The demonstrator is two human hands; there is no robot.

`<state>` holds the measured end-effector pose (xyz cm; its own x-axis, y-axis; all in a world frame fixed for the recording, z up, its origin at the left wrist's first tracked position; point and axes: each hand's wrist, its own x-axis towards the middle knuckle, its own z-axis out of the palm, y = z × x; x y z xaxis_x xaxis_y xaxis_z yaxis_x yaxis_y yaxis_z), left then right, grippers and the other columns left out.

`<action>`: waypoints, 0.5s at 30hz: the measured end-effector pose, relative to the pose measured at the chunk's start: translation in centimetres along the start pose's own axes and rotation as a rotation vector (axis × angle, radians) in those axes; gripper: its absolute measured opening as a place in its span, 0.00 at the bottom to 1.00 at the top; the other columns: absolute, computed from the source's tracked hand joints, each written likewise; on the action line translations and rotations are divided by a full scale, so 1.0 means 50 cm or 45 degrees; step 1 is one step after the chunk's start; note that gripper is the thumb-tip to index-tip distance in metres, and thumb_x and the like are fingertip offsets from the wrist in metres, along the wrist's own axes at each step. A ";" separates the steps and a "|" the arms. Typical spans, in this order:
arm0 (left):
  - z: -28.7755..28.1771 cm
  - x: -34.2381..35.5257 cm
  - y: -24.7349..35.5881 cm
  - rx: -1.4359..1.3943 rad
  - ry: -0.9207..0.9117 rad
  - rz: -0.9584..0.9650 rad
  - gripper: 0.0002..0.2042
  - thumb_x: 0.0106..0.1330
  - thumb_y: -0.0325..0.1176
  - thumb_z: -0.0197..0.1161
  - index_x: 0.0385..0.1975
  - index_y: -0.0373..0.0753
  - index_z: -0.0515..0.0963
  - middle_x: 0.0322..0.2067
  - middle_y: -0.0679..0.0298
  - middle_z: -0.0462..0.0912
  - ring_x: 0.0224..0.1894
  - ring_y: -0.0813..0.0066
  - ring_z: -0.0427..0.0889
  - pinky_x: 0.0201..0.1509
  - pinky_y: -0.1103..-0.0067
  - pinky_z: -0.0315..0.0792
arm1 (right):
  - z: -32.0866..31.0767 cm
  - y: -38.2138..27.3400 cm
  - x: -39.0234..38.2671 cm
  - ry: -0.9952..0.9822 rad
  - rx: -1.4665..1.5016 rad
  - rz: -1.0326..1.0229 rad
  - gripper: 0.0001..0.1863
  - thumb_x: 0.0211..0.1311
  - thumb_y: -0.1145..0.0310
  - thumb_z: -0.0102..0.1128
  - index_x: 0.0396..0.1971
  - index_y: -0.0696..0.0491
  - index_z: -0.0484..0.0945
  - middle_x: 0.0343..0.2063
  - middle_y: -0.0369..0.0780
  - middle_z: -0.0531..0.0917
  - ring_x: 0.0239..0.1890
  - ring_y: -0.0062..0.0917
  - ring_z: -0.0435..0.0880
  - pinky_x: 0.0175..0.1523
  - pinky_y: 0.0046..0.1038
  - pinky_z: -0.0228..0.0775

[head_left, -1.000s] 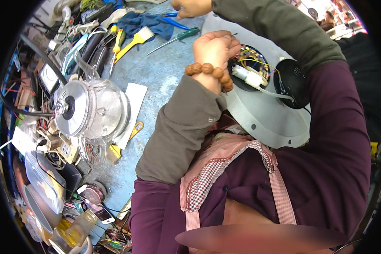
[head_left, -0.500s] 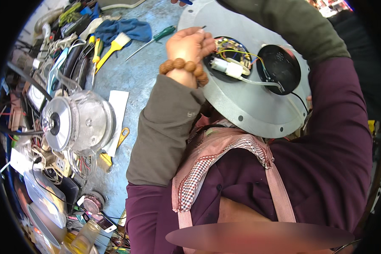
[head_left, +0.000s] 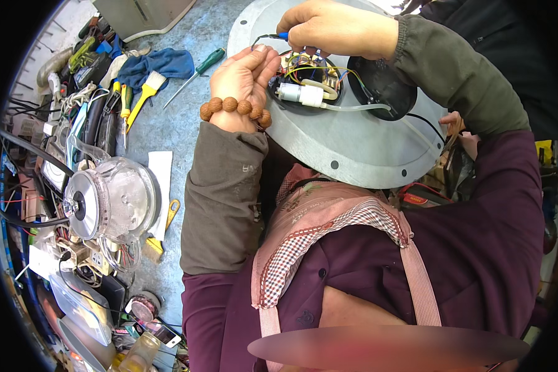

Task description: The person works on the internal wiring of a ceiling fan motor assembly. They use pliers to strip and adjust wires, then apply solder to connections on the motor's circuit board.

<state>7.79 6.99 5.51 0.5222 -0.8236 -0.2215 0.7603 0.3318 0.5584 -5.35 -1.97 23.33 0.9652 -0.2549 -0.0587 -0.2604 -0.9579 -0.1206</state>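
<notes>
A round grey metal disc (head_left: pixel 328 146) lies in front of me. On it sits a black round housing with a circuit board and coloured wires (head_left: pixel 313 65), and a small white motor-like cylinder (head_left: pixel 301 94) with a pale tube. A black cup-shaped cover (head_left: pixel 387 93) stands beside it, partly under my right forearm. My left hand (head_left: pixel 245 74), wearing a beaded bracelet, is at the housing's left edge, its thumb and fingers pinching a thin dark wire. Closed around a blue-handled tool (head_left: pixel 283 36), my right hand (head_left: pixel 338 30) is above the housing, the tool's dark tip close to my left fingertips.
Left of the disc lie a green screwdriver (head_left: pixel 198 74), a yellow brush (head_left: pixel 145 96) and a blue cloth (head_left: pixel 158 67). A glass kettle (head_left: pixel 121 198) stands nearer, beside a white paper strip (head_left: pixel 160 186). Cables and tools crowd the far left. Another person's hand (head_left: pixel 454 122) is at the disc's right edge.
My right hand has come down from the top edge to my left hand, bringing the blue-handled tool. The disc and my left hand appear shifted left in view.
</notes>
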 end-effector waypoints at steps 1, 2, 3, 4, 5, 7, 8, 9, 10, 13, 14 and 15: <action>-0.001 0.001 0.001 -0.010 0.006 0.002 0.20 0.71 0.19 0.64 0.58 0.17 0.67 0.51 0.42 0.81 0.51 0.52 0.87 0.58 0.66 0.87 | -0.004 -0.005 0.005 -0.051 0.059 -0.030 0.16 0.61 0.65 0.57 0.43 0.54 0.88 0.42 0.48 0.89 0.46 0.40 0.88 0.52 0.37 0.79; -0.002 0.000 0.002 -0.021 0.013 0.004 0.20 0.71 0.19 0.63 0.58 0.17 0.67 0.50 0.42 0.81 0.51 0.52 0.87 0.58 0.66 0.87 | -0.006 -0.009 0.008 -0.103 0.117 -0.062 0.16 0.61 0.66 0.57 0.44 0.54 0.87 0.42 0.47 0.89 0.47 0.40 0.87 0.53 0.36 0.79; -0.004 -0.002 0.006 -0.026 0.004 -0.010 0.19 0.71 0.19 0.63 0.57 0.17 0.68 0.50 0.42 0.81 0.51 0.52 0.87 0.58 0.66 0.87 | 0.023 0.000 0.011 -0.070 0.247 0.034 0.15 0.62 0.66 0.56 0.43 0.56 0.86 0.40 0.47 0.88 0.45 0.36 0.87 0.51 0.34 0.78; -0.005 -0.004 0.013 -0.036 -0.008 -0.021 0.18 0.71 0.19 0.63 0.57 0.17 0.68 0.50 0.42 0.81 0.51 0.52 0.87 0.58 0.66 0.87 | 0.072 0.014 0.017 -0.037 0.370 0.129 0.14 0.64 0.66 0.56 0.41 0.59 0.85 0.38 0.47 0.88 0.43 0.33 0.87 0.48 0.31 0.78; -0.003 -0.004 0.015 -0.044 -0.027 -0.041 0.18 0.70 0.19 0.62 0.56 0.17 0.69 0.49 0.42 0.81 0.50 0.52 0.87 0.58 0.66 0.87 | 0.097 0.023 0.019 -0.001 0.494 0.235 0.14 0.66 0.66 0.56 0.39 0.61 0.84 0.36 0.46 0.87 0.41 0.30 0.86 0.46 0.29 0.77; -0.001 -0.004 0.016 -0.120 -0.001 -0.061 0.16 0.70 0.19 0.61 0.55 0.18 0.70 0.49 0.42 0.82 0.50 0.52 0.87 0.58 0.65 0.87 | 0.098 0.027 0.025 -0.060 0.591 0.305 0.16 0.65 0.65 0.55 0.39 0.62 0.84 0.36 0.47 0.87 0.40 0.30 0.86 0.45 0.33 0.76; -0.001 -0.003 0.016 -0.157 0.014 -0.071 0.15 0.70 0.18 0.61 0.54 0.18 0.71 0.48 0.42 0.82 0.50 0.52 0.87 0.58 0.65 0.87 | 0.099 0.029 0.028 -0.091 0.641 0.339 0.16 0.64 0.64 0.54 0.38 0.62 0.84 0.36 0.47 0.87 0.39 0.31 0.86 0.44 0.35 0.76; 0.002 -0.002 0.013 -0.149 0.025 -0.049 0.15 0.70 0.19 0.61 0.54 0.18 0.71 0.48 0.42 0.82 0.49 0.52 0.87 0.58 0.65 0.87 | 0.100 0.034 0.029 -0.086 0.656 0.319 0.17 0.63 0.64 0.55 0.38 0.62 0.84 0.36 0.47 0.87 0.39 0.31 0.86 0.44 0.35 0.76; 0.005 -0.002 0.008 -0.142 0.041 -0.024 0.15 0.70 0.19 0.61 0.53 0.18 0.72 0.47 0.42 0.83 0.49 0.52 0.88 0.58 0.65 0.87 | 0.102 0.039 0.033 -0.085 0.672 0.295 0.17 0.63 0.64 0.55 0.38 0.62 0.84 0.37 0.48 0.87 0.39 0.32 0.86 0.44 0.36 0.75; 0.003 -0.005 0.002 -0.089 0.053 0.045 0.16 0.71 0.19 0.62 0.54 0.17 0.72 0.46 0.43 0.83 0.48 0.53 0.88 0.57 0.65 0.87 | 0.046 0.019 0.039 0.072 0.325 -0.219 0.16 0.61 0.67 0.56 0.45 0.56 0.86 0.42 0.47 0.88 0.45 0.36 0.86 0.51 0.35 0.77; 0.003 -0.007 0.000 -0.063 0.045 0.063 0.16 0.71 0.19 0.62 0.54 0.17 0.72 0.46 0.43 0.83 0.47 0.53 0.88 0.57 0.66 0.87 | 0.024 0.009 0.036 0.155 0.139 -0.457 0.18 0.60 0.68 0.56 0.48 0.53 0.86 0.44 0.46 0.89 0.48 0.38 0.87 0.55 0.34 0.78; 0.003 -0.011 0.000 -0.065 0.047 0.074 0.16 0.71 0.20 0.63 0.55 0.16 0.72 0.46 0.43 0.84 0.46 0.54 0.88 0.56 0.67 0.87 | 0.023 0.005 0.034 0.149 0.174 -0.435 0.18 0.60 0.69 0.56 0.48 0.53 0.86 0.44 0.46 0.89 0.48 0.38 0.87 0.55 0.34 0.78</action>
<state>7.47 7.36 5.76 0.5790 -0.7852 -0.2198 0.7465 0.4020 0.5301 -3.81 -2.46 22.05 0.9913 0.0549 0.1199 0.0832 -0.9658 -0.2455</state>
